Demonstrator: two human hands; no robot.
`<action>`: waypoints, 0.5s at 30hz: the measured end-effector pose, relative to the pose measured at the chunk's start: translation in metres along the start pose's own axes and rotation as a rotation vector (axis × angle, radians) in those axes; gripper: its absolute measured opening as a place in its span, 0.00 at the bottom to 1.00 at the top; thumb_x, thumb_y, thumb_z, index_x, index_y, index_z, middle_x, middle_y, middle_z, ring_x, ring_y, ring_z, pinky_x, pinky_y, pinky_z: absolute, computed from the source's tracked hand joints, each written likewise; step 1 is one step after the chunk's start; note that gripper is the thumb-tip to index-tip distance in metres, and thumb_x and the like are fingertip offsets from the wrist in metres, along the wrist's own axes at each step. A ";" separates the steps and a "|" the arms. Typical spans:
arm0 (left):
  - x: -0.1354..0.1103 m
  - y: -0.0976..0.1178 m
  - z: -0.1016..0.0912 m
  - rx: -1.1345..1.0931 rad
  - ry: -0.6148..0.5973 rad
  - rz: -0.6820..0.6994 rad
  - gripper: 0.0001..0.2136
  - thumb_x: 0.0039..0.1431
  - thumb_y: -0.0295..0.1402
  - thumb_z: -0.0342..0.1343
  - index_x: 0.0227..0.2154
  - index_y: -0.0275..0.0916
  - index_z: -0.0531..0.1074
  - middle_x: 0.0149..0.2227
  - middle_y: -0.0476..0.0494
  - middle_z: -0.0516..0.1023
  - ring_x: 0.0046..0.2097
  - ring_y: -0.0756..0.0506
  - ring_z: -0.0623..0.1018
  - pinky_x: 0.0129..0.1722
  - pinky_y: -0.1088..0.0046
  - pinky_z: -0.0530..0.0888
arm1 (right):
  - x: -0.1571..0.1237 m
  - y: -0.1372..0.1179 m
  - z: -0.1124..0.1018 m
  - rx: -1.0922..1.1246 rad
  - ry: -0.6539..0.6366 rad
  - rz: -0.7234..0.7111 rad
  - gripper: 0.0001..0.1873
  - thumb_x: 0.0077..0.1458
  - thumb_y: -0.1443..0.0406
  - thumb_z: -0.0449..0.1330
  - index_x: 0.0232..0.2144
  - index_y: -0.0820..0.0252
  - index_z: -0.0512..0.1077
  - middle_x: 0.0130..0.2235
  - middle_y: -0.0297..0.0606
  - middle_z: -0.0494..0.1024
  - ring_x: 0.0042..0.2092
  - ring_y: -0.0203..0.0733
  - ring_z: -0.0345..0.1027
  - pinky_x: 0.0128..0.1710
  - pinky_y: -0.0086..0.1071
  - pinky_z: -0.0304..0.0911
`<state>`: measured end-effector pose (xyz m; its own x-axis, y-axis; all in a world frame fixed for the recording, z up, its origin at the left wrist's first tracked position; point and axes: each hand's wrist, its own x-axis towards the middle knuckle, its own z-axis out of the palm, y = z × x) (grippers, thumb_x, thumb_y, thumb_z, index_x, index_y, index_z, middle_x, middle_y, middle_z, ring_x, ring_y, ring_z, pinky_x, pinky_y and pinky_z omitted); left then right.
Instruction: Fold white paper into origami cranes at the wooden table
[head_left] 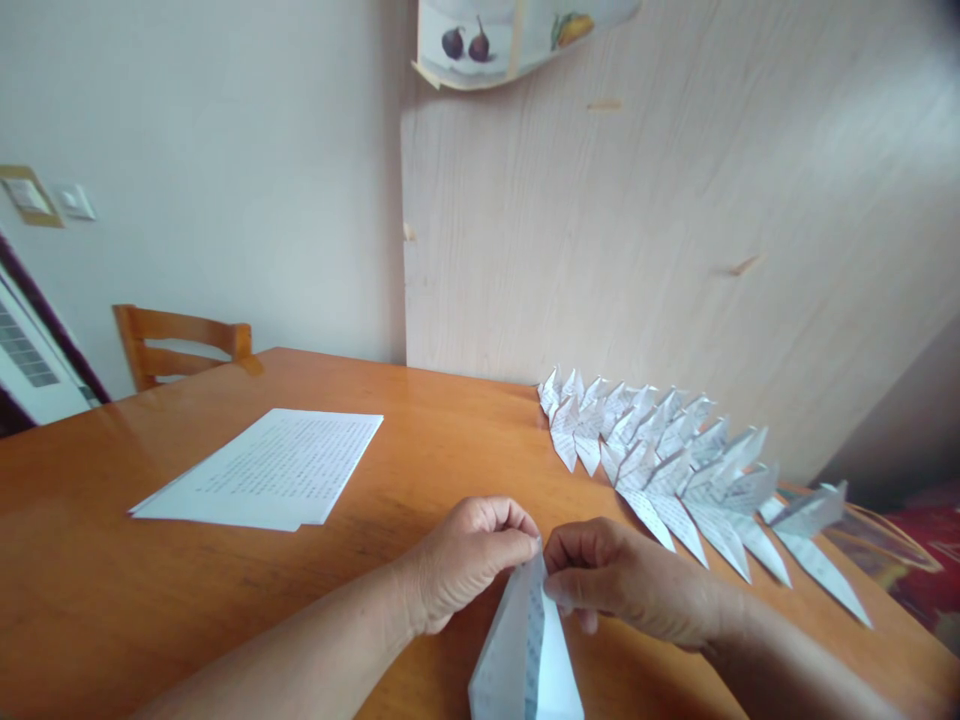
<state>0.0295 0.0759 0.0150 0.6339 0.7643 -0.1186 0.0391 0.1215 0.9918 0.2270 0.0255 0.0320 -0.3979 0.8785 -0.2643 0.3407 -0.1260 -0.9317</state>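
My left hand (469, 560) and my right hand (630, 580) meet over the near edge of the wooden table (112, 580). Both pinch the top tip of a folded piece of printed paper (525, 655), a narrow kite-like shape whose wide end points toward me. The fingers of each hand are curled and pressed on the paper. A row of several finished folded paper pieces (675, 475) lies on the table to the right, just beyond my right hand.
A stack of flat printed sheets (274, 468) lies on the table to the left. A wooden chair (180, 340) stands at the far left edge. A light wood panel wall (637, 230) rises behind the table.
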 end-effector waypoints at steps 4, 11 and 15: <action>-0.001 0.000 0.000 -0.005 0.020 -0.007 0.04 0.51 0.30 0.58 0.30 0.36 0.71 0.25 0.52 0.69 0.29 0.51 0.66 0.32 0.74 0.62 | 0.001 -0.001 0.002 0.026 0.001 -0.001 0.05 0.56 0.66 0.60 0.29 0.62 0.72 0.26 0.30 0.71 0.26 0.31 0.64 0.28 0.25 0.57; -0.001 0.002 0.001 -0.030 0.030 -0.016 0.04 0.51 0.31 0.58 0.29 0.37 0.70 0.24 0.52 0.69 0.28 0.50 0.67 0.33 0.73 0.63 | 0.001 -0.002 0.007 0.067 0.038 0.013 0.15 0.61 0.57 0.60 0.28 0.61 0.73 0.26 0.32 0.74 0.25 0.30 0.65 0.26 0.25 0.56; -0.001 0.001 0.001 -0.044 0.026 -0.022 0.05 0.50 0.32 0.58 0.29 0.37 0.70 0.24 0.51 0.70 0.29 0.49 0.69 0.32 0.74 0.63 | 0.002 -0.001 0.008 0.073 0.053 0.017 0.16 0.60 0.55 0.60 0.27 0.61 0.73 0.25 0.32 0.74 0.24 0.30 0.64 0.26 0.25 0.56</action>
<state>0.0299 0.0746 0.0162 0.6132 0.7769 -0.1425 0.0184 0.1663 0.9859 0.2193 0.0233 0.0304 -0.3468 0.8988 -0.2681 0.2831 -0.1722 -0.9435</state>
